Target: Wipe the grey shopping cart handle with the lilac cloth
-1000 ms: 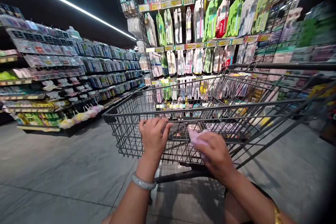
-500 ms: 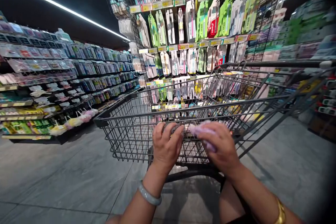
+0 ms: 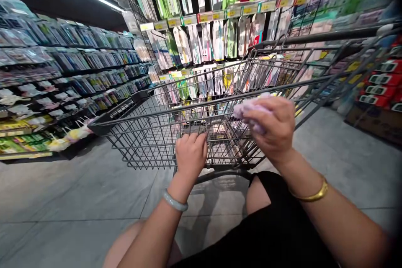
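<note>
A crumpled lilac cloth [image 3: 248, 108] is bunched in my right hand [image 3: 276, 127], raised just in front of the upper side bars of a dark grey wire shopping cart [image 3: 141, 117]. Lower and to the left, my left hand [image 3: 190, 153] has its fingers curled at the wires of the cart's near side; the fingertips are partly hidden. A pale bangle [image 3: 175, 202] circles my left wrist and a gold one [image 3: 315, 192] my right.
Ahead, behind the cart, rises a rack of hanging toothbrush packs [image 3: 230, 37] with price tags. Long shelves of packaged goods [image 3: 91, 58] run along the left. Red boxes [image 3: 381, 81] stand at the right, and grey floor [image 3: 84, 192] lies around the cart.
My right hand has risen with the lilac cloth, away from my left hand. My left hand has curled at the cart's wires. The view has tipped downward.
</note>
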The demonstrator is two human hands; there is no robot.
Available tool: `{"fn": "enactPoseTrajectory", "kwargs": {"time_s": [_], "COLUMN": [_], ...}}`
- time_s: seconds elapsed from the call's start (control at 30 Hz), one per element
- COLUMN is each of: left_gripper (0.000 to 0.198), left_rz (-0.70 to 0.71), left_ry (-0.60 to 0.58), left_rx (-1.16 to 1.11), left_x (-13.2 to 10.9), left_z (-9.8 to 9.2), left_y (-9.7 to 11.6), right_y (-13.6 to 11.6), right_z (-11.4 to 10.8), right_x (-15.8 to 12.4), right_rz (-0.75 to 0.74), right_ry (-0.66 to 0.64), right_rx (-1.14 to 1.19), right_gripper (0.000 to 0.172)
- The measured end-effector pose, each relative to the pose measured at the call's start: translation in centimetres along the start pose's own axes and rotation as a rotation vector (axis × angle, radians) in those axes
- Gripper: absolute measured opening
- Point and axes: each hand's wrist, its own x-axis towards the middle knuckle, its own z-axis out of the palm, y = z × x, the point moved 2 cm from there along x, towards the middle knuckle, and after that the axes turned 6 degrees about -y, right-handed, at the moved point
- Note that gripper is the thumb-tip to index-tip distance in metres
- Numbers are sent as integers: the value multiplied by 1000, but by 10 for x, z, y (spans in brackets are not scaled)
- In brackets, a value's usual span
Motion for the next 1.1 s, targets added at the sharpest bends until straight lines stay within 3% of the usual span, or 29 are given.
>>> {"fn": "enactPoseTrajectory", "kwargs": {"time_s": [0.1, 0.23, 0.3, 0.47, 0.57, 0.7, 0.8, 0.87, 1.0, 1.1], "left_gripper": [21, 20, 20, 25, 27, 30, 32, 33, 32, 32], "left_rz": [7, 46, 54, 51, 57, 60, 58, 54, 50, 47], "left_ry": [-26, -10, 9, 35, 31, 47, 43, 33, 19, 14], "left_rx": [-25, -50, -48, 2, 28, 56, 84, 91, 93, 96], "left_x": [0, -1, -2, -3, -3, -1, -1, -1, -2, -1], "left_z": [1, 2, 4, 9, 11, 13, 12, 12, 12, 14], "left_y": [-3, -6, -6, -5, -5, -7, -8, -8, -9, -9], "right_y": [5, -14, -14, 32, 46, 23, 14, 26, 73, 82], "right_z": [4, 25, 19, -29, -30, -1, 0, -17, -55, -50], "right_x": [-6, -48, -52, -9, -14, -63, -73, -57, -21, -31], "right_rz": [1, -112, -124, 34, 57, -65, -98, -74, 85, 19], "right_ry": [23, -247, -276, 15, 85, -124, -222, -158, 164, 161], "right_rx": [-70, -75, -68, -134, -186, -202, -157, -116, -251, -292], "right_gripper": [31, 26, 24, 30, 27, 26, 23, 29, 25, 24]}}
